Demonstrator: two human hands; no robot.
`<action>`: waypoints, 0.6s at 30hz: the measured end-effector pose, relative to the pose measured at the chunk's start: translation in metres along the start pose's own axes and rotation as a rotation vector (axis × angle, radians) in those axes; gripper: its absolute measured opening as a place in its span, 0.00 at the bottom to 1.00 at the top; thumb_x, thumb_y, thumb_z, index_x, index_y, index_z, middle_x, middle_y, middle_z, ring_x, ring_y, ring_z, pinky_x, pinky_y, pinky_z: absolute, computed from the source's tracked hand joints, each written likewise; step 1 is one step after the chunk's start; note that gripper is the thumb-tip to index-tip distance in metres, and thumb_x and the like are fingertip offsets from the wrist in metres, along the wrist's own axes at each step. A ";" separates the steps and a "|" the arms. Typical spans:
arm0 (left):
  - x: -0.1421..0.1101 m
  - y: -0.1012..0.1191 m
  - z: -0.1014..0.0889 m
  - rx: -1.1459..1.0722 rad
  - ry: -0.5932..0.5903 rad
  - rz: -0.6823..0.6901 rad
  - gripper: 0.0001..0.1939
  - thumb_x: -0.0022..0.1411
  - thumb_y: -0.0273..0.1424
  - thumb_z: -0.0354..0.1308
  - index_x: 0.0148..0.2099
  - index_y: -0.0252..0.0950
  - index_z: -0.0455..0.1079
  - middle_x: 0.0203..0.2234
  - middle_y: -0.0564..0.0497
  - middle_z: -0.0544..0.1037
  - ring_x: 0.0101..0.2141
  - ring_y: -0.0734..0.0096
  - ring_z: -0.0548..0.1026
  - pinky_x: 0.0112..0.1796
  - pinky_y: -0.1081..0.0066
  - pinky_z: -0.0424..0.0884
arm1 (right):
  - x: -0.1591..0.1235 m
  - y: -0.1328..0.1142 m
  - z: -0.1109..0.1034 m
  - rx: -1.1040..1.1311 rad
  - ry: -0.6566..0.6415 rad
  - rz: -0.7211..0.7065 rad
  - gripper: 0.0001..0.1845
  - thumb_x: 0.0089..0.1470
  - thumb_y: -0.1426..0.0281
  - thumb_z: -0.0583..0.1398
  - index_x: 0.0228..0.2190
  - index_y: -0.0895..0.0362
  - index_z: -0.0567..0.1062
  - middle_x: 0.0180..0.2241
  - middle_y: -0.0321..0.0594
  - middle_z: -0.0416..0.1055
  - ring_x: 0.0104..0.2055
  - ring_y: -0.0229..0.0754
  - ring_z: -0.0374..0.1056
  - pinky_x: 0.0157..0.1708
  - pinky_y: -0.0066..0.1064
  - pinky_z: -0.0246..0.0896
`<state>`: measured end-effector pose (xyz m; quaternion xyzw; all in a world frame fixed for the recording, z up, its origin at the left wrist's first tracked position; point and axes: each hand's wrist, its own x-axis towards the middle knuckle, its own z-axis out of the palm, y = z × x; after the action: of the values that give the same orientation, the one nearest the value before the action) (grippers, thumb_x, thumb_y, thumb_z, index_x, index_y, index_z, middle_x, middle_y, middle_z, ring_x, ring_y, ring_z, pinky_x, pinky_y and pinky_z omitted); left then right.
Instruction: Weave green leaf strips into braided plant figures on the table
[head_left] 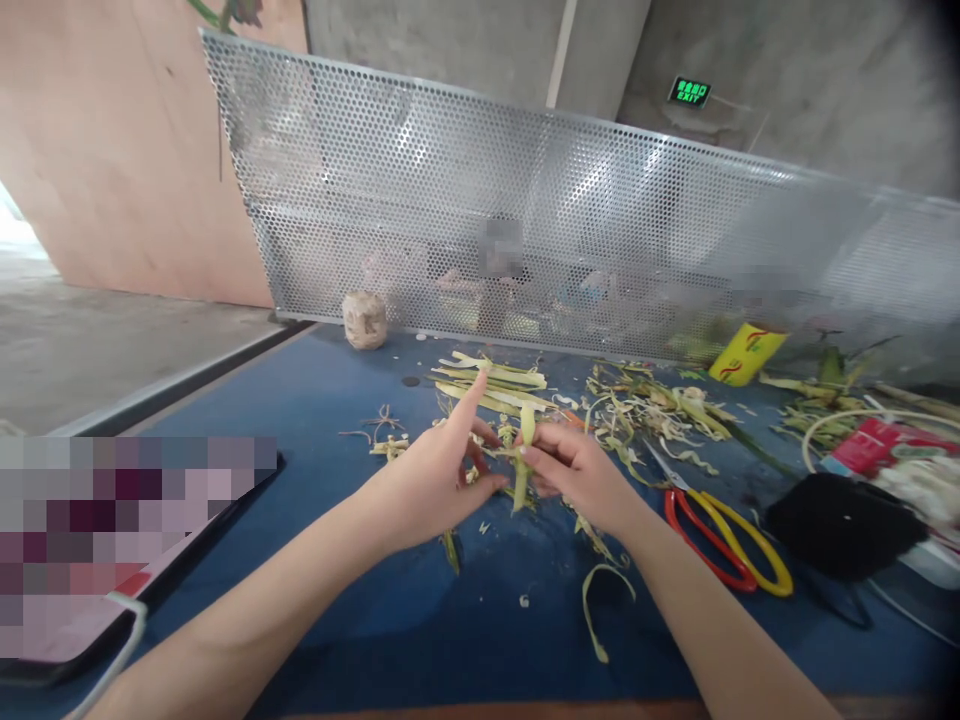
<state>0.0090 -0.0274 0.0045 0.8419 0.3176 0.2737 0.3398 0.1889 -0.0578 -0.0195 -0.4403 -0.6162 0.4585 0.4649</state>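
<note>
My right hand [574, 470] pinches a pale green leaf strip [520, 492] between thumb and fingers. The strip stands roughly upright, with a broader, folded-looking part above the fingertips. Close beside it on the left is my left hand [442, 470], its index finger stretched upward. The left thumb and other fingers curl toward each other near the strip; whatever lies between them is too small to make out. Just beyond both hands lies a bundle of flat green leaf strips [491, 385], and small shreds lie beneath the hands.
Red-and-yellow-handled scissors [727, 540] lie right of my right forearm, near a black object [844, 525]. Leaf scraps [660, 405] cover the back right, by a yellow packet [748, 353]. A whitish roll [365, 320] stands before the perforated metal screen [450, 200]. A blurred-out screen device [112, 540] is left.
</note>
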 end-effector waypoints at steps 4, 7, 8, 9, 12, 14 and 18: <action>-0.002 0.003 0.012 -0.314 -0.032 -0.120 0.50 0.50 0.34 0.59 0.63 0.35 0.27 0.29 0.49 0.74 0.28 0.67 0.73 0.27 0.68 0.69 | -0.001 -0.003 0.002 0.079 0.065 -0.056 0.10 0.47 0.63 0.59 0.29 0.55 0.68 0.19 0.28 0.59 0.17 0.29 0.53 0.18 0.23 0.51; -0.001 0.004 0.018 -0.497 -0.034 -0.145 0.47 0.51 0.28 0.58 0.63 0.35 0.29 0.22 0.55 0.72 0.25 0.68 0.73 0.24 0.71 0.68 | -0.002 -0.006 0.005 0.016 0.081 -0.076 0.10 0.44 0.68 0.61 0.32 0.55 0.67 0.24 0.30 0.64 0.22 0.31 0.58 0.22 0.23 0.55; -0.001 0.005 0.020 -0.528 -0.032 -0.151 0.46 0.51 0.27 0.58 0.63 0.36 0.30 0.21 0.56 0.71 0.25 0.69 0.74 0.23 0.72 0.68 | -0.002 -0.006 0.006 0.002 0.090 -0.082 0.10 0.44 0.69 0.61 0.32 0.54 0.66 0.24 0.30 0.65 0.22 0.30 0.58 0.22 0.23 0.55; -0.001 0.005 0.021 -0.545 -0.032 -0.159 0.46 0.51 0.26 0.58 0.63 0.36 0.30 0.21 0.56 0.71 0.25 0.69 0.74 0.23 0.72 0.67 | -0.003 -0.006 0.007 -0.008 0.099 -0.087 0.10 0.45 0.69 0.61 0.31 0.54 0.66 0.23 0.30 0.64 0.21 0.30 0.58 0.22 0.23 0.55; -0.002 0.005 0.024 -0.569 -0.069 -0.199 0.48 0.51 0.26 0.58 0.63 0.36 0.28 0.20 0.57 0.71 0.24 0.70 0.74 0.23 0.72 0.68 | -0.003 -0.003 0.010 -0.046 0.121 -0.096 0.08 0.47 0.68 0.59 0.31 0.55 0.66 0.21 0.29 0.62 0.20 0.30 0.56 0.20 0.22 0.53; -0.003 0.005 0.026 -0.606 -0.109 -0.230 0.49 0.51 0.25 0.58 0.63 0.34 0.25 0.20 0.57 0.71 0.23 0.71 0.74 0.24 0.72 0.69 | -0.003 -0.001 0.011 -0.078 0.157 -0.102 0.07 0.47 0.67 0.59 0.30 0.56 0.67 0.20 0.29 0.61 0.19 0.30 0.56 0.19 0.23 0.53; -0.004 0.005 0.030 -0.721 -0.201 -0.254 0.49 0.50 0.23 0.59 0.62 0.31 0.26 0.19 0.57 0.72 0.22 0.72 0.74 0.26 0.72 0.70 | -0.003 0.000 0.011 -0.101 0.210 -0.113 0.07 0.47 0.66 0.59 0.30 0.56 0.68 0.20 0.30 0.61 0.20 0.31 0.55 0.20 0.23 0.53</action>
<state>0.0284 -0.0450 -0.0108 0.6452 0.2679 0.2396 0.6742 0.1786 -0.0627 -0.0222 -0.4736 -0.6101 0.3513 0.5292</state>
